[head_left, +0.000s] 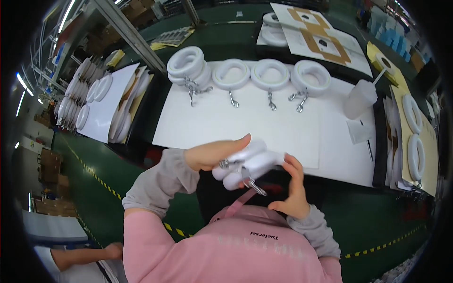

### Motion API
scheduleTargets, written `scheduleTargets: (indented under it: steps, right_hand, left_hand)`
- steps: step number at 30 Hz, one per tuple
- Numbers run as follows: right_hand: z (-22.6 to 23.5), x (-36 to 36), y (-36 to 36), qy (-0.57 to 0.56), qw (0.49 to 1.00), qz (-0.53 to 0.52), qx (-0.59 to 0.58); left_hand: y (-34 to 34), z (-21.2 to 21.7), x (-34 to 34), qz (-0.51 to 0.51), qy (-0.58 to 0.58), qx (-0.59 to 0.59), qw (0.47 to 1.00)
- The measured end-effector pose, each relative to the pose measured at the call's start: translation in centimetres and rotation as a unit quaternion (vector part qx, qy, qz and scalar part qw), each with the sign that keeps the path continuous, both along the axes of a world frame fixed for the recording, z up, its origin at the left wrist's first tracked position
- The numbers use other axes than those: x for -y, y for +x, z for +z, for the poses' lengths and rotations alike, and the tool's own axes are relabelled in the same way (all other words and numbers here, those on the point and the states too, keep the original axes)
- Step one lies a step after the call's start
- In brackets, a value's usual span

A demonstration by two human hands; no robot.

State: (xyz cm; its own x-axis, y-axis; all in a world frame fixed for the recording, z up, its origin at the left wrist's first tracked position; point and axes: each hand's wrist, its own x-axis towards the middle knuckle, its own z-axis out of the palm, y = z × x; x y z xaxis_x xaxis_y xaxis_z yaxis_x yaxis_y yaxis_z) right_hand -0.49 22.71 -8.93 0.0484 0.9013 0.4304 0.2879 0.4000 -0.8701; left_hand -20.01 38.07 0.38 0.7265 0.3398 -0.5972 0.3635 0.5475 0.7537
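Before my chest, off the table's near edge, I hold a small bundle of glossy white rings [257,160] with metal snap hooks hanging from it. Motion blurs the bundle, so I cannot tell how many rings it has. My left hand [212,153] is closed on its left side, the thumb lying over the top. My right hand [295,188] is open at the other side, its fingertips at the bundle's right end and its thumb spread away below. One metal clip [255,185] dangles from the underside between my hands.
On the white-topped table [226,127], several white rings [270,75] with clips form a row, with a stack [186,66] at its left end. A cloudy bottle [361,99] stands right, near a dark pen-like stick [370,150]. Racks of rings [415,155] flank both sides.
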Motion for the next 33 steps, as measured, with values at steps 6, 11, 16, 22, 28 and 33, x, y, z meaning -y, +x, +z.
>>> scheduleTargets:
  steps: [6, 11, 16, 22, 28, 33]
  right_hand:
    - [-3.5, 5.1, 3.5, -0.155, 0.977, -0.072, -0.126]
    - [-3.0, 7.0, 3.5, -0.175, 0.977, -0.111, -0.053]
    - [-3.4, 8.2, 3.7, -0.263, 0.960, -0.088, -0.044]
    - [-6.2, 9.7, 4.2, -0.351, 0.932, 0.077, 0.055]
    - [-6.8, 12.4, 5.0, -0.454, 0.885, 0.100, -0.002]
    - [-9.2, 13.8, 6.2, -0.456, 0.870, 0.186, -0.012]
  left_hand:
    - [1.9, 2.7, -9.3, -0.068, 0.510, -0.089, 0.853]
    - [3.5, -2.5, -20.5, -0.130, 0.684, -0.217, 0.684]
    - [4.4, -1.9, -23.6, -0.212, 0.660, -0.305, 0.653]
    - [3.1, -1.6, -17.0, -0.081, 0.870, -0.025, 0.486]
    - [-4.8, -10.4, 2.8, -0.477, 0.371, 0.060, 0.795]
    - [-11.8, -16.4, 7.7, -0.309, 0.279, 0.059, 0.907]
